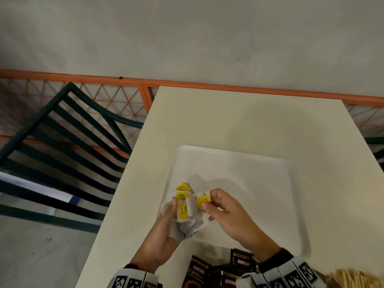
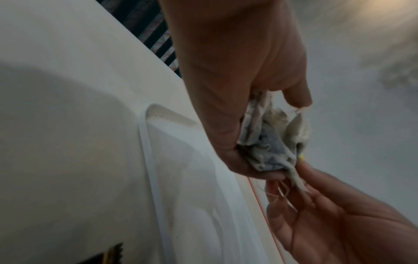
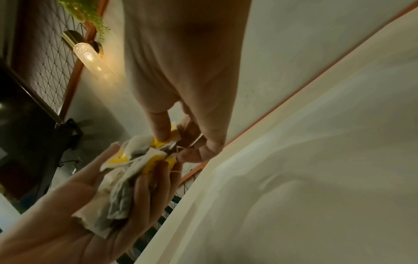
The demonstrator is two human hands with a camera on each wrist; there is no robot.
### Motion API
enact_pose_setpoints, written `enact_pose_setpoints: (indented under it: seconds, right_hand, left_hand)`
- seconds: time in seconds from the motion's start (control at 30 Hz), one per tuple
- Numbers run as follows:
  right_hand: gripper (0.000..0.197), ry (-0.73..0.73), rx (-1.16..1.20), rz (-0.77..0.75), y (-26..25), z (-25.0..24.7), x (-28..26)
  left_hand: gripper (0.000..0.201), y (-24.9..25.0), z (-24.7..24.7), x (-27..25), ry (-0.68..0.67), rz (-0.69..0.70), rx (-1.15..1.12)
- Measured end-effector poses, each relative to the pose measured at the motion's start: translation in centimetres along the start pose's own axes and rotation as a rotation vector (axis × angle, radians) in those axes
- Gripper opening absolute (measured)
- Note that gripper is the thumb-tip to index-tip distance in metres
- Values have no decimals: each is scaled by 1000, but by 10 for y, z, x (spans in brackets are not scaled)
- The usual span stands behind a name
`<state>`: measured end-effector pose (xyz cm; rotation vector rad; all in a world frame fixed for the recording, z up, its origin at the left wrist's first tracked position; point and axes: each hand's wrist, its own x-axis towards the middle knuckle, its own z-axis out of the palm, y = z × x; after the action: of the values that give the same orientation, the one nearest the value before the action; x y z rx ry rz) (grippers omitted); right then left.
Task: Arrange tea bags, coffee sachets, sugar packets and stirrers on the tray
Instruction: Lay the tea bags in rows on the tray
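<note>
My left hand (image 1: 164, 231) cups the crumpled bunch of yellow-tagged paper tea bags (image 1: 188, 213); right fingers (image 1: 205, 205) pinch one yellow tag (image 1: 203, 200). Draw slowly, strings look tangled.

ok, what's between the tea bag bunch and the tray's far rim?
Nothing: head view shows bare tray floor from the tea bags to the far rim.

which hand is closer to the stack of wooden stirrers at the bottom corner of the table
Right. The right hand pinches a tea bag tag over the tray, its wrist passing just beside the stirrers. The left hand holds the tea bags farther away, beyond the coffee sachets.
</note>
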<state>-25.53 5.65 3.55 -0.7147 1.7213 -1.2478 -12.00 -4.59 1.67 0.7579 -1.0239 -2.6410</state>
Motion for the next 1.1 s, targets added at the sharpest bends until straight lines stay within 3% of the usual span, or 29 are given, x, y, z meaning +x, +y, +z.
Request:
enact_pose_setpoints:
  seconds: [0.13,0.27,0.37,0.43,0.6,0.73,0.83,0.93,1.0,1.1]
  right_hand:
    - [8,3,-1,45,-3,3,17]
    - [8,30,195,39,-5,1,38]
    - [11,130,253,38,-8,-3,60]
    - [13,180,163,18,-10,-5,78]
    - [4,113,-209,7,-10,-6,122]
    - [30,93,-539,-2,-1,3,145]
    - [43,147,-761,-76,9,5,142]
    - [33,221,-932,-231,11,8,124]
    - [35,186,-1002,-294,16,14,111]
    - [47,56,-1047,-272,28,23,101]
  left_hand:
    - [64,12,-9,6,-58,52,28]
    - [57,18,-19,20,73,110,-30]
    - [28,24,-29,29,186,142,-50]
    - [7,27,-38,32,254,157,5]
    - [20,39,-59,33,398,177,214]
    - [22,40,-72,32,468,142,285]
    - [29,35,-81,29,508,102,283]
    - [30,31,-85,27,525,95,282]
    - [26,32,-85,29,521,112,279]
    - [21,31,-81,34,502,137,287]
